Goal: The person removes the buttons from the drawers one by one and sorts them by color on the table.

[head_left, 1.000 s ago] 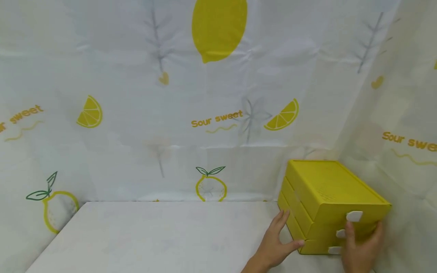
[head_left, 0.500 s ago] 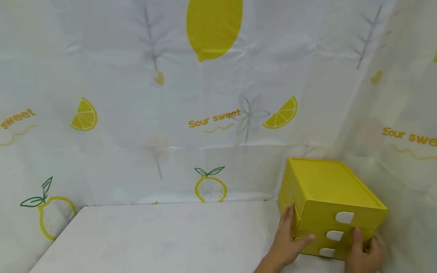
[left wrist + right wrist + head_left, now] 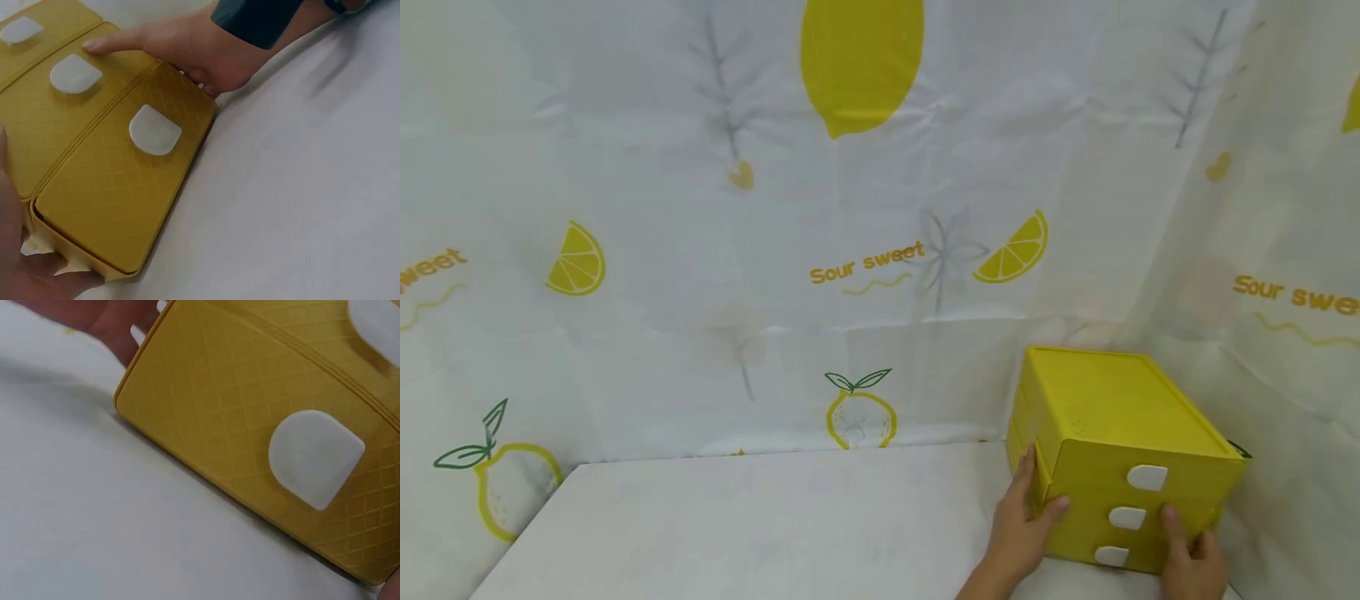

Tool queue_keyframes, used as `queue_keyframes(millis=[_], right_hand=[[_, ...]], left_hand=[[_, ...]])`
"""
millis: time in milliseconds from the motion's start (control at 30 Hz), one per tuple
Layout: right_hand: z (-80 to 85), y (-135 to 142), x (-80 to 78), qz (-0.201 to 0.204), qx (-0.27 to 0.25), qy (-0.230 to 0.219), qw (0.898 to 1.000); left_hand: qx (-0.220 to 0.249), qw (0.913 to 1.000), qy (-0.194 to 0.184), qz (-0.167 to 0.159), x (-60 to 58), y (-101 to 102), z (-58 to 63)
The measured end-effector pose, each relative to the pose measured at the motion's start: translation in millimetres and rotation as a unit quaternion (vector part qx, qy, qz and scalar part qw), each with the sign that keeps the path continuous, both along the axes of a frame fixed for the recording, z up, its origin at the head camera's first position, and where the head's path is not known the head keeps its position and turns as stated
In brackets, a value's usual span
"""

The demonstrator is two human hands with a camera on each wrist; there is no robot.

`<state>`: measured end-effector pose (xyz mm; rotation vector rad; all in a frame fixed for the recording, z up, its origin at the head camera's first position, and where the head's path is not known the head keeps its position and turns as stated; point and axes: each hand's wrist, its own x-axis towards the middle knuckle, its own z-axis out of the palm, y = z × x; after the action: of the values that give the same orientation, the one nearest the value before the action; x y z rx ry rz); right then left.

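A yellow drawer box [image 3: 1127,408] with three stacked drawers stands at the right of the white tabletop. Each drawer has a white rounded pull tab; the middle tab [image 3: 1127,518] and lowest tab [image 3: 155,130] face me. My left hand [image 3: 1018,533] grips the box's left front corner, thumb at the front edge and fingers along the side. On the right, my right hand [image 3: 1195,558] holds the lower side, its thumb pressed on the middle drawer front and its fingers bent around the side. The drawers look shut. Part of my right fingers is hidden behind the box.
A white cloth with lemon prints [image 3: 861,417] hangs behind the table and along its right side, close to the box. The white tabletop [image 3: 760,525] stretches left of the box.
The box has turned slightly, its front swinging left. My right thumb has moved from near the top tab down to the middle drawer front. My left hand has stayed on the left side.
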<state>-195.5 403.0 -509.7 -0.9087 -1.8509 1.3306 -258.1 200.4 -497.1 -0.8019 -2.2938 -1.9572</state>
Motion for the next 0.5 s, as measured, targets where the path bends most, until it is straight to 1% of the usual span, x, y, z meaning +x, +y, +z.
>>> queue_keyframes(millis=[167, 233, 367, 500], right_hand=[[-0.4, -11, 1.7, 0.004, 0.006, -0.009, 1.000], [0.6, -15, 1.4, 0.011, 0.002, -0.025, 1.000], [2.6, -27, -3.0, 0.034, -0.021, -0.041, 0.998], [5.8, -42, -10.6, 0.057, -0.029, -0.039, 0.997]], left_hand=[[0.000, 0.9995, -0.030, -0.012, 2.6, -16, 0.6], [0.002, 0.9990, -0.043, -0.015, 4.1, -22, 0.1], [0.018, 0.9984, -0.051, -0.014, 3.9, -38, -1.8], [0.023, 0.9988, -0.041, -0.007, -0.9, -55, -0.9]])
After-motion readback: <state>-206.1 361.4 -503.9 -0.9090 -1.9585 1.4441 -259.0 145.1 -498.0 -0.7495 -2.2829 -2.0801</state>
